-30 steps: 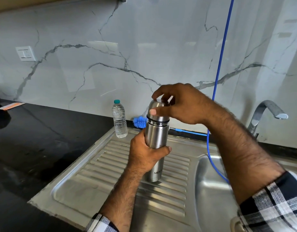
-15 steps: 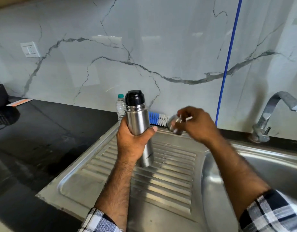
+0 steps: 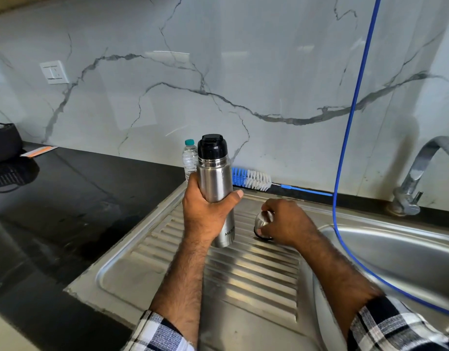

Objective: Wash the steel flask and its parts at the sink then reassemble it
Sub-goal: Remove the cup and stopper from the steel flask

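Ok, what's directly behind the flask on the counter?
A plastic water bottle, mostly hidden by the flask and left hand. The bottle brush lies rightward; its blue end tucks behind the flask.

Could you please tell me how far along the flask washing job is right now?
Early. Done: the steel cup is off the flask. In hand: the left hand grips the flask while the right hand sets the cup on the drainboard. Left: the black stopper, washing, reassembly.
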Demonstrator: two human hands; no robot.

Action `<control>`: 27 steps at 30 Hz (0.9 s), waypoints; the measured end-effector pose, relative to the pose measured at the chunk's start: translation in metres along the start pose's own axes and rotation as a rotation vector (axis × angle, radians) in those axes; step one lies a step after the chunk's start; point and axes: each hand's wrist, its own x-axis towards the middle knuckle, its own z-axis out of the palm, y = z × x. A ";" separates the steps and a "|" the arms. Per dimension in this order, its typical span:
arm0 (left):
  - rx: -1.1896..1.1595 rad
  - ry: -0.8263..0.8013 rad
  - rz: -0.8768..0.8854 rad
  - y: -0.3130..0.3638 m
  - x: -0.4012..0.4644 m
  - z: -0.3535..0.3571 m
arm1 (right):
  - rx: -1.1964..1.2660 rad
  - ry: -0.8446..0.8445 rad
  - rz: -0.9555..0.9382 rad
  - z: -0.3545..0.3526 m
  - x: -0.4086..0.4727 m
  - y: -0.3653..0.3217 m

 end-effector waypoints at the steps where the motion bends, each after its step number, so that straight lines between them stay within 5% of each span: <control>1: -0.004 0.002 -0.003 0.000 0.000 0.000 | -0.001 -0.006 -0.003 -0.001 -0.001 0.000; 4: -0.041 0.002 -0.010 0.002 -0.002 0.000 | 0.025 0.030 0.003 -0.014 -0.004 0.005; 10: -0.175 -0.199 -0.007 0.026 -0.037 0.027 | 0.470 0.501 -0.147 -0.119 -0.058 -0.001; 13: -0.157 -0.336 0.034 0.041 -0.066 0.053 | 0.628 0.496 -0.314 -0.157 -0.098 -0.018; 22: -0.132 -0.478 0.110 0.068 -0.116 0.096 | -0.219 0.588 -0.209 -0.177 -0.123 -0.009; 27: -0.268 -0.665 0.078 0.075 -0.126 0.101 | -0.032 0.538 -0.492 -0.184 -0.117 0.021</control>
